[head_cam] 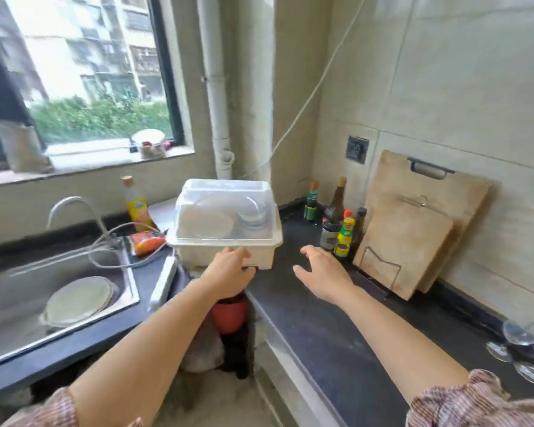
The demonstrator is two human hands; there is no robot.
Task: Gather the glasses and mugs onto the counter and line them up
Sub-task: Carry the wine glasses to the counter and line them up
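Your left hand [228, 271] touches the dish box [225, 217] at its front base, grip unclear. Your right hand [321, 272] hovers spread-fingered beside it over the dark counter [321, 334]. The glasses [521, 349] sit well right of the box.

Left of and beyond the left fingers [239, 253], a dark-framed window [74, 72] full of daylight, apartment blocks [105, 41] and a hedge [99, 115] outside. Beyond the fingers, a white pipe [216, 87] in the corner; right of the right fingers [313, 252], beige wall tiles [460, 87] with a dark socket [356, 149]. Below the fingers, dark counter [321, 318] and pale floor [222, 405].
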